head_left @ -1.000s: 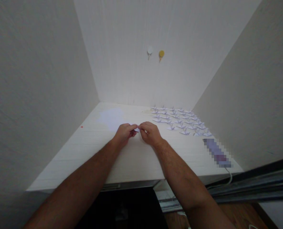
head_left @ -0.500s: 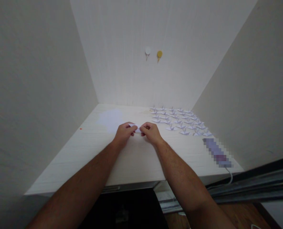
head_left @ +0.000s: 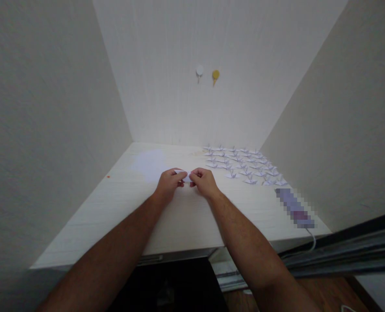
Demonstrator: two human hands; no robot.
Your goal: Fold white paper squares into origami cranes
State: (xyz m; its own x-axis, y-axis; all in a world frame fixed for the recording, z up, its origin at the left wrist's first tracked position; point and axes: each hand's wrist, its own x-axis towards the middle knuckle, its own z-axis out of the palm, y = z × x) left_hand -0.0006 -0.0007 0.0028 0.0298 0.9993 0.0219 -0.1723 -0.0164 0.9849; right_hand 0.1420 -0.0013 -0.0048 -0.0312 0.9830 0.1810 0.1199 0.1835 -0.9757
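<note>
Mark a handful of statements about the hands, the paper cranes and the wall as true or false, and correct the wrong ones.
1. The left hand and the right hand both hold the small white paper. True.
2. Many paper cranes sit on the right half of the desk. True.
3. The right hand is touching a paper crane. False: it is apart from them, on the small white paper.
4. A white round fitting and a yellow round fitting are on the back wall. True.
5. The yellow round fitting is left of the white one. False: it is to the right.
</note>
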